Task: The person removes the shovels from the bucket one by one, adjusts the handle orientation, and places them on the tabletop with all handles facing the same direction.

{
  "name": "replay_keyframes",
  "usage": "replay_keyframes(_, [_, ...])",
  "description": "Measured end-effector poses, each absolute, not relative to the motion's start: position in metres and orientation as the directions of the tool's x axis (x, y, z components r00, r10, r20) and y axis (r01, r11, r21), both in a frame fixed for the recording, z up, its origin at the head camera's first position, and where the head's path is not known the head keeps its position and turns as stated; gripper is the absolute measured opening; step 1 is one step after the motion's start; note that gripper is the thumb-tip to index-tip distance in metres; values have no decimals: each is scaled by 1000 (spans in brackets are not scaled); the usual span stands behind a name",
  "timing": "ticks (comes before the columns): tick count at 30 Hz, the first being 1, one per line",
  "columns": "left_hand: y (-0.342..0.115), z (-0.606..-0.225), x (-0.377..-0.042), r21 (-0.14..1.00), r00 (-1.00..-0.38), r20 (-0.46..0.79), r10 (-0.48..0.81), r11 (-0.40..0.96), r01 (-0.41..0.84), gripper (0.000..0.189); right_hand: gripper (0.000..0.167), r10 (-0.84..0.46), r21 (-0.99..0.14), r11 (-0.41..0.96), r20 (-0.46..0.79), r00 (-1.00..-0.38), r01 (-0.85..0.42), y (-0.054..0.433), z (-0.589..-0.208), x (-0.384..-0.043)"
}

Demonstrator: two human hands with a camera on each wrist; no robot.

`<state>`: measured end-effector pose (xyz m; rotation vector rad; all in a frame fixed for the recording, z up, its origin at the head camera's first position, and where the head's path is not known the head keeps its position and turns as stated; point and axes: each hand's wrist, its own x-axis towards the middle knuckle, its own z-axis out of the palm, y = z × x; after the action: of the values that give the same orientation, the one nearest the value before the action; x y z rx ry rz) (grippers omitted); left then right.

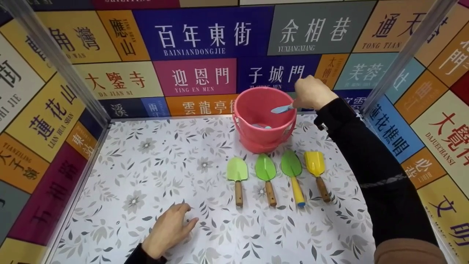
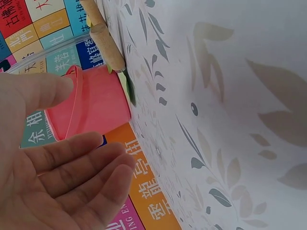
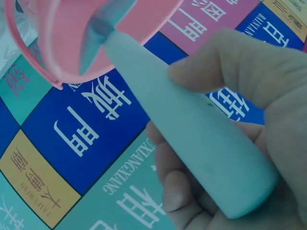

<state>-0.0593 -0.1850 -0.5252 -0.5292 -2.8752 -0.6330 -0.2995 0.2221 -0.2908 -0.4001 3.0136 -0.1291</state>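
Note:
My right hand (image 1: 311, 92) grips a small hand trowel (image 1: 281, 109) by its pale blue-green handle (image 3: 192, 134), thumb on one side and fingers curled under. Its light blue blade points left, over the mouth of a pink bucket (image 1: 262, 141). Inside the bucket, bits of something pale blue (image 1: 261, 127) show low down, mostly hidden. My left hand (image 1: 169, 230) holds nothing, its fingers loosely bent and thumb apart, above the near left part of the table. In the left wrist view, the left palm (image 2: 53, 191) shows bare.
In front of the bucket lie several trowels in a row: a pale green one (image 1: 237, 169), a bright green one (image 1: 265, 168), a darker green one with a yellow handle (image 1: 297, 192), and a yellow scoop (image 1: 314, 163). Printed panels (image 1: 201, 33) wall in the floral-patterned table (image 1: 176, 146).

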Motion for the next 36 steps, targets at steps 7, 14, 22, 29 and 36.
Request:
replay_keyframes(7, [-187, -526, -58, 370, -927, 234, 293, 855, 364, 24, 30, -275, -175, 943, 76, -958, -284, 246, -310, -283])
replay_keyframes(14, [-189, -528, -57, 396, -923, 266, 277, 842, 367, 21, 20, -261, -265, 901, 298, -918, -342, 265, -340, -258])
replay_keyframes(22, [-190, -525, -56, 417, -931, 259, 257, 840, 348, 20, 22, -252, -284, 830, 577, -777, -480, 277, -381, -228])
replay_keyframes(29, [-189, -522, -59, 430, -920, 308, 243, 827, 363, 21, 23, -244, -213, 806, 730, -639, -552, 286, -419, -207])
replay_keyframes(36, [-187, -518, -66, 443, -887, 407, 216, 803, 399, 25, 21, -144, -252, 784, 815, -561, -567, 287, -449, -187])
